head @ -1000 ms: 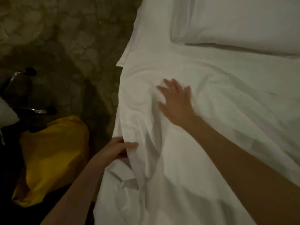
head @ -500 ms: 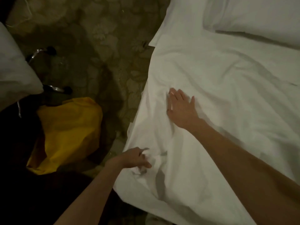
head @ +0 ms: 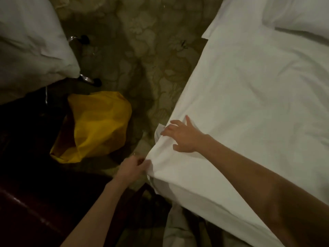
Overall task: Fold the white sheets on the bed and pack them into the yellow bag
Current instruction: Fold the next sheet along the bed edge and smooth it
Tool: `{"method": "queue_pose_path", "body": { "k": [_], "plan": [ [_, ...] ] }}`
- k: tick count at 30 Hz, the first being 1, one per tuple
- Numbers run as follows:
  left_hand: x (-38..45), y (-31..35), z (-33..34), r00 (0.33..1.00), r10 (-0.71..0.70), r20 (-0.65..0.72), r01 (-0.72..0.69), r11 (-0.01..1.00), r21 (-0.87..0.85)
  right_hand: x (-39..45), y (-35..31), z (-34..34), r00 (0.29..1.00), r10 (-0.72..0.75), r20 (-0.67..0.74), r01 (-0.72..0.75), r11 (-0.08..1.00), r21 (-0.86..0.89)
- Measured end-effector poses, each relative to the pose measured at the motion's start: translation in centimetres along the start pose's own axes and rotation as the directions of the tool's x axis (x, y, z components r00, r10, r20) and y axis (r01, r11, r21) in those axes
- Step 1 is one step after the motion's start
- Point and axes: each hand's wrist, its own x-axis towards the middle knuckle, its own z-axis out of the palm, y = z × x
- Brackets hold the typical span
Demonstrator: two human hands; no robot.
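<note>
A white sheet [head: 249,107] lies spread over the bed, smooth across the middle and creased near its left edge. My left hand [head: 132,167] pinches the sheet's corner at the bed's near left edge. My right hand [head: 183,136] lies on the sheet just beyond that corner, fingers spread and pressing the cloth down. The yellow bag [head: 99,125] stands open on the floor to the left of the bed, about a hand's width from my left hand.
A white pillow [head: 300,13] lies at the head of the bed, top right. White bedding [head: 30,49] is bundled at the upper left above chrome legs with black feet [head: 90,81]. Patterned carpet [head: 142,56] runs between them. Dark furniture [head: 30,202] fills the lower left.
The view has swung left. Both hands slid along the sheet toward the bed's near left corner. The bunched folds by the left hand have been pulled flatter.
</note>
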Motion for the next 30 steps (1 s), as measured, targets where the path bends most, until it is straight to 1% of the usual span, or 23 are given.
{"method": "queue_pose_path", "body": {
  "k": [2,5,7,10,12,14,16,17,19,20,22,24,26,28,30],
  "plan": [
    [-0.5,-1.2,0.4,1.000,-0.024,-0.016,0.024,1.000,0.009,0.9,-1.4,0.0,1.000,0.008,0.007,-0.008,1.000,-0.025],
    [-0.9,-2.4,1.2,0.998,-0.051,-0.039,0.053,0.998,0.041,1.5,-3.4,1.5,0.999,0.015,-0.050,-0.019,0.996,-0.086],
    [-0.4,-2.7,1.8,0.992,-0.084,-0.092,0.093,0.991,0.092,1.4,-4.3,3.1,0.993,0.066,-0.093,-0.076,0.992,-0.105],
    [1.0,-2.3,2.3,0.981,-0.150,-0.127,0.164,0.980,0.111,-0.1,-5.1,4.9,0.974,0.199,-0.111,-0.198,0.980,0.020],
    [1.2,-2.1,2.6,0.969,-0.207,-0.136,0.217,0.974,0.059,-1.8,-5.1,6.2,0.970,0.230,-0.083,-0.226,0.972,0.060],
    [0.9,-2.3,2.9,0.964,-0.212,-0.161,0.219,0.975,0.027,-3.4,-4.8,7.7,0.973,0.224,-0.061,-0.224,0.975,0.010],
    [0.6,-2.6,3.3,0.963,-0.183,-0.198,0.206,0.973,0.101,-4.2,-4.2,8.6,0.973,0.221,-0.068,-0.223,0.974,-0.024],
    [0.6,-2.5,3.3,0.963,-0.185,-0.194,0.212,0.969,0.128,-4.4,-4.0,8.7,0.973,0.218,-0.074,-0.221,0.975,-0.026],
    [1.0,-2.0,3.2,0.975,-0.180,-0.133,0.208,0.949,0.236,-4.6,-3.4,8.6,0.974,0.214,-0.069,-0.215,0.976,-0.013],
    [1.4,-1.5,3.0,0.975,-0.187,-0.118,0.211,0.948,0.239,-4.5,-3.0,8.5,0.976,0.210,-0.066,-0.210,0.978,-0.005],
    [1.7,0.2,2.5,0.969,-0.212,-0.124,0.227,0.966,0.125,-4.3,-2.4,8.2,0.979,0.192,-0.068,-0.192,0.981,0.019],
    [2.0,2.6,2.6,0.967,-0.165,-0.195,0.178,0.982,0.055,-4.2,-1.8,7.8,0.975,0.202,-0.097,-0.194,0.978,0.079],
    [2.7,5.4,3.8,0.970,-0.048,-0.238,0.070,0.994,0.084,-4.3,-0.7,6.9,0.951,0.274,-0.141,-0.248,0.953,0.175],
    [3.3,8.3,5.8,0.969,0.124,-0.216,-0.076,0.973,0.220,-4.8,1.3,6.1,0.902,0.388,-0.187,-0.333,0.904,0.269],
    [3.5,11.0,8.2,0.955,0.261,-0.139,-0.192,0.905,0.379,-5.8,4.1,6.0,0.849,0.485,-0.212,-0.410,0.856,0.315]
  ]
}}
